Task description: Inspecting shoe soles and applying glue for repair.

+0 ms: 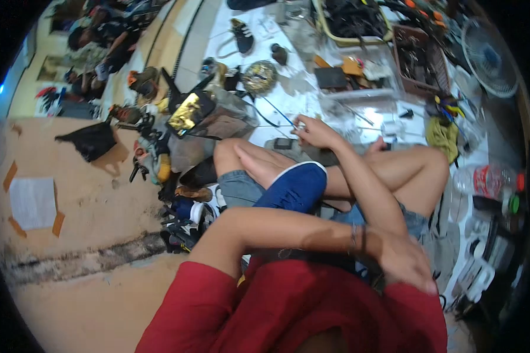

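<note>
My right hand (pixel 315 132) is out ahead of my crossed legs, its fingers pinched on the end of a thin blue stick (pixel 284 113). What kind of tool the stick is, I cannot make out. My left arm crosses in front of my body, and my left hand (pixel 405 260) lies against my right upper arm, near the red sleeve, holding nothing I can see; it is slightly blurred. On my lap rests a blue shoe (pixel 294 189) with a white edge, between my left thigh and right forearm, touched by neither hand.
Ahead stand a clear plastic bin (pixel 359 97), a yellow basket (pixel 353 38) and a brown basket (pixel 421 62). A fan (pixel 490 57) is at the far right, a bottle (pixel 486 180) below it. Left are a black-and-gold package (pixel 188 113) and a wall (pixel 100 206); a sneaker (pixel 241 35) lies farther off.
</note>
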Tool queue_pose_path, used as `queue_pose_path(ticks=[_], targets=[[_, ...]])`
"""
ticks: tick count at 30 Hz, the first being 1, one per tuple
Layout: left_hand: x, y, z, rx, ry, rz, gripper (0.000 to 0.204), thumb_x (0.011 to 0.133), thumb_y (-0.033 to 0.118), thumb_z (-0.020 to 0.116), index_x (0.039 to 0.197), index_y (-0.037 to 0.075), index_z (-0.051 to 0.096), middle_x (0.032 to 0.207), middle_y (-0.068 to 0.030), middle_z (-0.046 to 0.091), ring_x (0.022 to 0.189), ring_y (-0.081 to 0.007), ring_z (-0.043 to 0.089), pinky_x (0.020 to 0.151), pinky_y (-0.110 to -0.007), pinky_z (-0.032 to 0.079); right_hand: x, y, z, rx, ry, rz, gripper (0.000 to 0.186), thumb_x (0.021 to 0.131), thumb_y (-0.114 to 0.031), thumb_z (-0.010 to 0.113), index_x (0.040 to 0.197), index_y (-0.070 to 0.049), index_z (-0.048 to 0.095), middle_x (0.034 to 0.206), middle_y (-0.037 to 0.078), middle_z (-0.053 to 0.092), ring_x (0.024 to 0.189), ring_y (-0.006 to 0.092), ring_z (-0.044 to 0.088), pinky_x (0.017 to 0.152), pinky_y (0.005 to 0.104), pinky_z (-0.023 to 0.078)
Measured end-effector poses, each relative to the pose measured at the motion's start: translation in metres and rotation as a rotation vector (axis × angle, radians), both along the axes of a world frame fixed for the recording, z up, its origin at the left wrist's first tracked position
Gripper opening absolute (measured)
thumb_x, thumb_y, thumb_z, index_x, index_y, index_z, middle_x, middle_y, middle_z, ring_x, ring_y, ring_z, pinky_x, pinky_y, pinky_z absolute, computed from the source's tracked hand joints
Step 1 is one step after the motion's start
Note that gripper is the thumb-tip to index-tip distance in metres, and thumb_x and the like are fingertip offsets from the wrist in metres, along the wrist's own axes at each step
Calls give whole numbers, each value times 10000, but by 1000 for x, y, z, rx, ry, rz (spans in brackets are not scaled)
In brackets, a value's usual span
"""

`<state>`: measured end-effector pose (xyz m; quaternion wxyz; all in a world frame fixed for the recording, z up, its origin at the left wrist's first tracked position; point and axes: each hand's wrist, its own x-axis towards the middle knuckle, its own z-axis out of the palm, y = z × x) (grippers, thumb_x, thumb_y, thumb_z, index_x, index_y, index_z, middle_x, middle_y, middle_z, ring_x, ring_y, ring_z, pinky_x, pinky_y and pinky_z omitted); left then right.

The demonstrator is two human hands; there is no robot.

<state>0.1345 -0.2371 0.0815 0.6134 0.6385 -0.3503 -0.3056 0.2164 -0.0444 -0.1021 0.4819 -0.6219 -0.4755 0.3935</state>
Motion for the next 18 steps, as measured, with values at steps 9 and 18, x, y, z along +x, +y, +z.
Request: queue_pose_path(ticks=[9,18], targets=[[-47,5,80,-286,-220,332,473,920,430,550,1125,8,609,1200,-230,586,1183,-363,511,975,-492,395,10,-10,1,233,-33,-141,334,832,-312,714,971,-26,614,843,165,672,781,291,656,697,399,498],[-112,199,51,446,-50,1120,273,909,204,608,990,-52,654,987,-147,680,972,-237,633,919,-363,477,21,-14,6,332,-74,-195,321,863,-357,681,912,-41,668,674,51,615,623,109,543,560,296,412]])
